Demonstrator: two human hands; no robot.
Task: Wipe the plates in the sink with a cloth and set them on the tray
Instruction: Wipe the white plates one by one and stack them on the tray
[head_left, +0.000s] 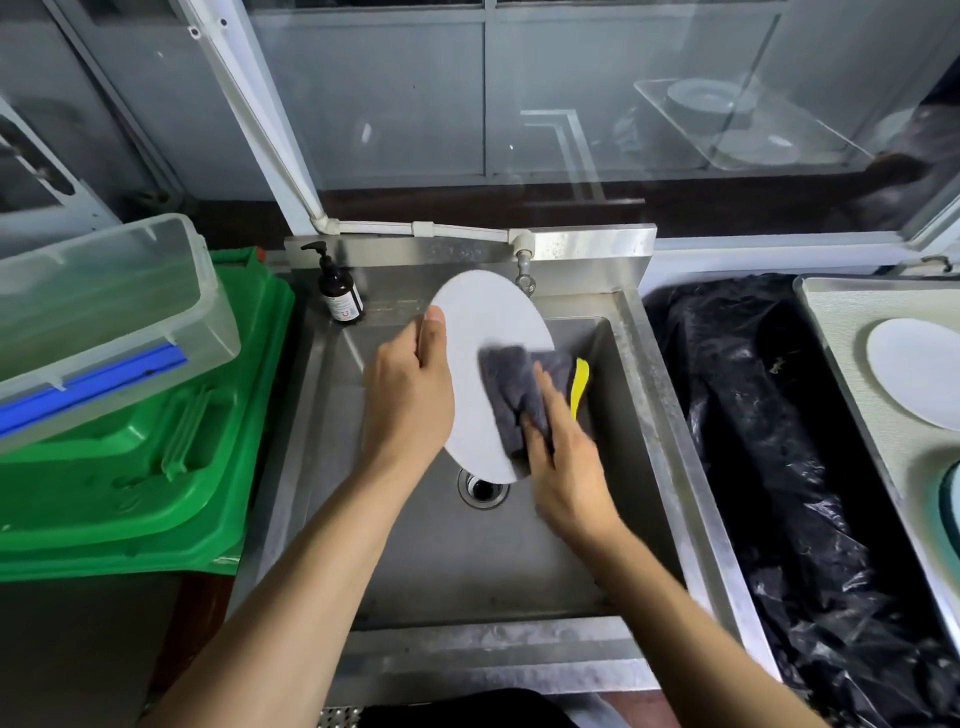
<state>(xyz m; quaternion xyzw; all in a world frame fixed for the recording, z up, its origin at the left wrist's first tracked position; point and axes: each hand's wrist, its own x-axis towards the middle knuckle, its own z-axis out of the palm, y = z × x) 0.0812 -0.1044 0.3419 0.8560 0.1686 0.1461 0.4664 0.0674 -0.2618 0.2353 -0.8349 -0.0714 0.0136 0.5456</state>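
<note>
At the centre of the frame, the left hand (410, 395) held a white plate (480, 374) tilted on edge above the steel sink (519, 561), its grip curled round the plate's left rim with the thumb on the face. The right hand (566, 467) pressed a grey cloth (514, 389) against the plate's right side, fingers pinching the folds. At the right edge, another plate (917, 371) lay on the tray (836, 312).

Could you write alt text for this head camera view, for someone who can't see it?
Over a steel sink, the left hand holds a white plate tilted while the right hand presses a grey cloth on it. Another plate lies on the tray at right.
</note>
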